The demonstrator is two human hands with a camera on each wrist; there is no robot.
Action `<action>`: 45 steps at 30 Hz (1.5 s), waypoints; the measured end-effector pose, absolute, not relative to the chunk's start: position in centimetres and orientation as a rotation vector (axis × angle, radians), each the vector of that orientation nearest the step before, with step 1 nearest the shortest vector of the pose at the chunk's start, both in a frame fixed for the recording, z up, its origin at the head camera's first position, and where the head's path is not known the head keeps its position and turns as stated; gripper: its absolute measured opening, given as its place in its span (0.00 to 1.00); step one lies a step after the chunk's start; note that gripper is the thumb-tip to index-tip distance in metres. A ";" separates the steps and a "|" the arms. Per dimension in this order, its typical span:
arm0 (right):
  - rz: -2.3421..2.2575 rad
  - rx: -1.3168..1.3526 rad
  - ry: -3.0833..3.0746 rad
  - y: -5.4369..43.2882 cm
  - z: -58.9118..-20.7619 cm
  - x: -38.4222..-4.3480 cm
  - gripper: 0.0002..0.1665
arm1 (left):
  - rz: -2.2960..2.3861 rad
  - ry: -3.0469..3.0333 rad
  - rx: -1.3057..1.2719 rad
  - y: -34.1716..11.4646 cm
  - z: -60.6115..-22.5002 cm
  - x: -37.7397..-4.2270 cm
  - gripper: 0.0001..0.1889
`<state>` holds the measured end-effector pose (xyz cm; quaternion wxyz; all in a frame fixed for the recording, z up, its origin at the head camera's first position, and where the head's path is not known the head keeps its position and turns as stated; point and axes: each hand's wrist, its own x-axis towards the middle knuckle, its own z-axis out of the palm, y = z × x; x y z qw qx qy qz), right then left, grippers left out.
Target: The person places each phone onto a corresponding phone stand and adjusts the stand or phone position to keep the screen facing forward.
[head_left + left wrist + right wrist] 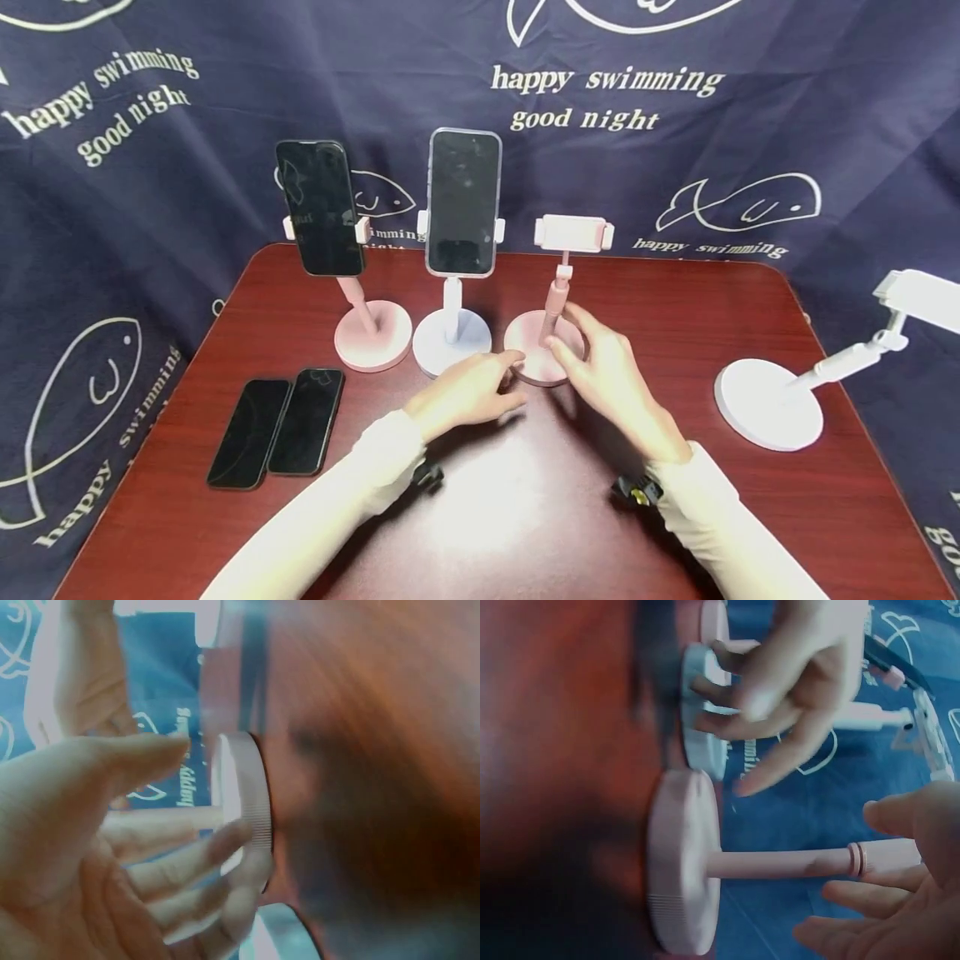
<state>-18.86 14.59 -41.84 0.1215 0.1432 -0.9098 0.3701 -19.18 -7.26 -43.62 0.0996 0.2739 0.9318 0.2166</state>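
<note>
A pink phone stand (557, 302) with a round base and no phone in its clamp stands between my two hands. My right hand (611, 375) is beside its pole, thumb and fingers spread on either side; the right wrist view shows a gap between them and the pole (787, 864). Near the left front of the pink base (246, 787) is my left hand (468, 392), its fingers loosely bent and gripping nothing. Whether those fingertips touch the rim, I cannot tell. Left of this stand, a pale blue-white stand (452, 337) holds an upright phone (463, 204).
Another pink stand (373, 337) at the left holds a black phone (321, 208). Two dark phones, an outer one (250, 433) and an inner one (307, 422), lie side by side on the left of the table. A white stand (768, 404) leans rightward near the right edge. Blue printed cloth hangs behind.
</note>
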 end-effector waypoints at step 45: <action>1.365 0.619 -2.900 5.3 -44.3 -10.8 0.50 | 0.365 2.983 0.105 -26.5 -42.0 -14.0 0.66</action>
